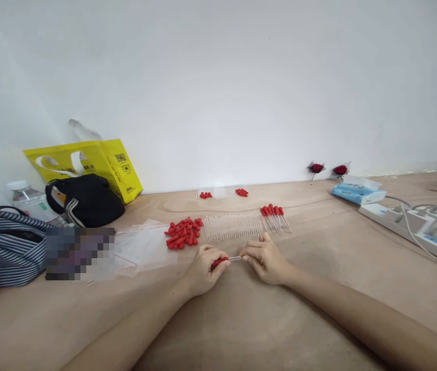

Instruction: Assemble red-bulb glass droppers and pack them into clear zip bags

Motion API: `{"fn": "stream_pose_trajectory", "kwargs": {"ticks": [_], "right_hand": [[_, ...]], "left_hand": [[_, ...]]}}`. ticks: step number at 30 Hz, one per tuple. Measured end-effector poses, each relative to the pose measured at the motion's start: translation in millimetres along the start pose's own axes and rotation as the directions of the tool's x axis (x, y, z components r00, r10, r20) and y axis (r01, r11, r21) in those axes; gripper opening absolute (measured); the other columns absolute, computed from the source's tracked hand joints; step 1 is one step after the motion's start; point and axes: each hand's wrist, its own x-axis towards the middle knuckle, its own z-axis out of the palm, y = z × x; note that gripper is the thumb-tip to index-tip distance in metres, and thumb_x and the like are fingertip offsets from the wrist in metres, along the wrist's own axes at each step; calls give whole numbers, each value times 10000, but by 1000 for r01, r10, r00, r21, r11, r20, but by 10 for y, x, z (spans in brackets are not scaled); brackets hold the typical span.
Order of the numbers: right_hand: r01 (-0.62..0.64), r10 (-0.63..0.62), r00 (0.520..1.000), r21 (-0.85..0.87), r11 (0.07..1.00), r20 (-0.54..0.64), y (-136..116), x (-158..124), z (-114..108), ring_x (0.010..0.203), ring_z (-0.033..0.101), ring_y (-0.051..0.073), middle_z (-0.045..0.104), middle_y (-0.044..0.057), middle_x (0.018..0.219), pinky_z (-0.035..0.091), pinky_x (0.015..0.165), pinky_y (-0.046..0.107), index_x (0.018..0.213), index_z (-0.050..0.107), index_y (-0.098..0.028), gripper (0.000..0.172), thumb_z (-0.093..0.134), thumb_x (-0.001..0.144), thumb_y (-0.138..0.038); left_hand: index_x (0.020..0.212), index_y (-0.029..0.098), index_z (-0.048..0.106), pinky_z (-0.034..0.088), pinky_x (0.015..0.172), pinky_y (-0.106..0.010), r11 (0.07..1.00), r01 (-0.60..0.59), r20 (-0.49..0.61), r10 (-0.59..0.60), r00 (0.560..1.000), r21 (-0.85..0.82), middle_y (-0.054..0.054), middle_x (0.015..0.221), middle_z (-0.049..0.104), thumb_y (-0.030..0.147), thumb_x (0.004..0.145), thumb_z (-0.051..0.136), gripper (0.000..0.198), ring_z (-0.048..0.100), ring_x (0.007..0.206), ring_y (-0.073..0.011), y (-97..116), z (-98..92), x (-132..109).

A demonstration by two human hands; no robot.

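Observation:
Over the middle of the table, my left hand (207,265) is closed around a red rubber dropper bulb (218,263). My right hand (265,259) pinches a clear glass dropper tube (235,258), which spans the gap between both hands and meets the bulb's end. How deep the tube sits in the bulb is hidden by my fingers. Beyond my left hand lies a heap of loose red bulbs (183,233). A row of bare glass tubes (233,226) lies behind both hands. Several droppers with red bulbs fitted (275,217) lie side by side at the row's right end.
Clear plastic bags (144,245) lie left of the heap. Bagged red-bulb droppers (224,193) rest near the wall. At left are a striped bag (7,247), a black cap (90,201) and a yellow bag (118,170). Tissues (357,192) and a power strip (388,220) stand right.

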Motion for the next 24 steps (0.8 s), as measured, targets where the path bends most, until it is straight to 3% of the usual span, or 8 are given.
{"fn": "stream_pose_trajectory", "kwargs": {"ticks": [13, 20, 22, 24], "right_hand": [[-17, 18, 998, -9, 1000, 53, -18, 12, 43, 634, 457, 107, 595, 2, 728, 202, 678, 285, 783, 576, -173, 196, 390, 843, -185], [89, -81, 995, -131, 987, 66, -19, 24, -96, 717, 478, 143, 621, 14, 733, 194, 664, 301, 825, 619, -208, 157, 469, 808, -253], [47, -42, 999, -167, 985, 34, 30, 14, -112, 722, 482, 148, 626, 18, 724, 202, 670, 304, 825, 631, -217, 159, 477, 798, -246], [-105, 95, 993, -190, 976, -65, 135, 7, -132, 733, 499, 152, 638, 27, 744, 216, 688, 308, 820, 642, -216, 176, 469, 793, -232]], "left_hand": [[773, 197, 563, 272, 879, -366, 997, -7, 74, 2, 997, 76, -13, 748, 635, 226, 810, 433, 139, 555, 752, -153, 39, -29, -4], [832, 215, 600, 265, 872, -370, 996, 51, 2, -51, 999, 68, -6, 811, 635, 265, 800, 496, 120, 552, 806, -164, 0, -44, 34], [967, 229, 577, 257, 882, -390, 989, 109, -60, -103, 993, 104, -23, 898, 614, 310, 762, 553, 221, 527, 893, -196, -38, -61, 32], [1081, 233, 518, 252, 891, -408, 971, 186, -149, -164, 975, 150, -46, 999, 577, 330, 743, 573, 356, 491, 971, -221, -95, -79, 21]]}}
